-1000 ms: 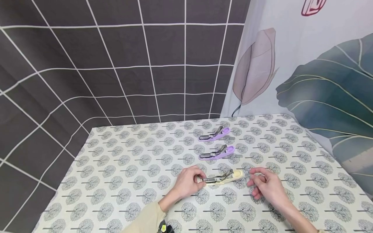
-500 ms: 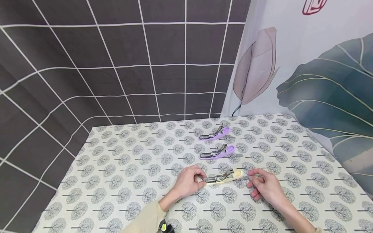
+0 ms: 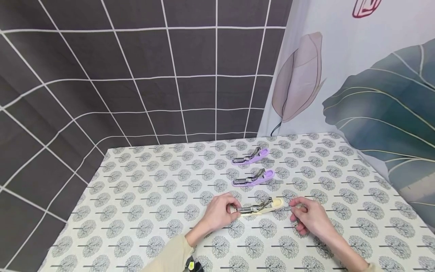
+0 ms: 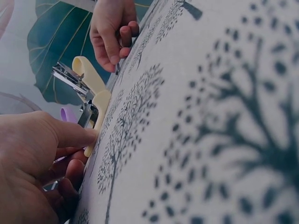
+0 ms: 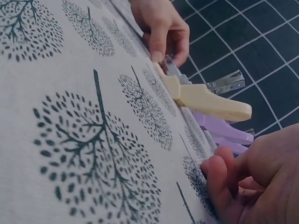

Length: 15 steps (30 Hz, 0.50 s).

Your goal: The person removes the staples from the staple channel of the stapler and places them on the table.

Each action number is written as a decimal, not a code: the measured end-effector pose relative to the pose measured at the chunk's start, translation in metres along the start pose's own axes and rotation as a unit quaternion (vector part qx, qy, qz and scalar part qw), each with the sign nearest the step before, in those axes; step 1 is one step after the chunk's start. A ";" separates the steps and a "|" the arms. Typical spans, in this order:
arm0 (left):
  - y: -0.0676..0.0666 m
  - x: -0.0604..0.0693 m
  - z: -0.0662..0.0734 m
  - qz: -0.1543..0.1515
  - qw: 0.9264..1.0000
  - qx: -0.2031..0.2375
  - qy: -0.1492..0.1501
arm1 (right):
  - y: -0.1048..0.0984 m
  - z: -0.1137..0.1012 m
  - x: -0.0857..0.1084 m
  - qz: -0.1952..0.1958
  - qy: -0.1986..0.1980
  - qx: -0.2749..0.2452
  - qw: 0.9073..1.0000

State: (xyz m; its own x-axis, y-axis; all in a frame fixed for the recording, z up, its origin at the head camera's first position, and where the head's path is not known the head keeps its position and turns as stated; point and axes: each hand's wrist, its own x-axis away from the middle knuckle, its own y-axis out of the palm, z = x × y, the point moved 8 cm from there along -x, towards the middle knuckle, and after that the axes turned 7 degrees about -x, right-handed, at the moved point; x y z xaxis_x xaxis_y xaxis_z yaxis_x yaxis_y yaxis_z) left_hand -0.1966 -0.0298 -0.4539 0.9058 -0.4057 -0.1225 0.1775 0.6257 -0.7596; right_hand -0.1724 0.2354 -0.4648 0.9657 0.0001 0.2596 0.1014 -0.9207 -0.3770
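Observation:
A cream-yellow stapler lies opened on the cloth, its metal magazine showing and its upper part raised. My left hand pinches the stapler's left end between thumb and fingers; the left wrist view shows the thumb pressed on its near side. To the right of the stapler, my right hand pinches the outer end of a small grey strip of staples with thumb and index finger. The right wrist view hides that strip behind the hand.
Two purple staplers, opened the same way, lie behind the yellow one. Beside each is a grey strip. A tree-patterned cloth covers the table. A dark grid curtain hangs behind.
My right hand has closed its thumb and index finger on the grey strip's end, having been just beside it. The left hand and the yellow stapler have stayed put.

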 end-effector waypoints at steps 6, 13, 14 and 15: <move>0.001 0.000 0.000 -0.005 1.000 0.002 0.000 | -0.001 -0.005 0.000 0.007 -0.012 0.035 0.999; 0.002 0.002 -0.001 -0.013 1.000 0.010 -0.001 | -0.001 -0.007 0.001 0.013 -0.021 0.060 0.998; 0.002 0.003 -0.002 -0.013 1.000 0.013 -0.001 | -0.001 -0.006 0.001 0.015 -0.016 0.060 0.998; 0.002 0.003 -0.002 -0.014 1.000 0.014 -0.001 | -0.001 -0.006 0.001 0.015 -0.020 0.061 0.998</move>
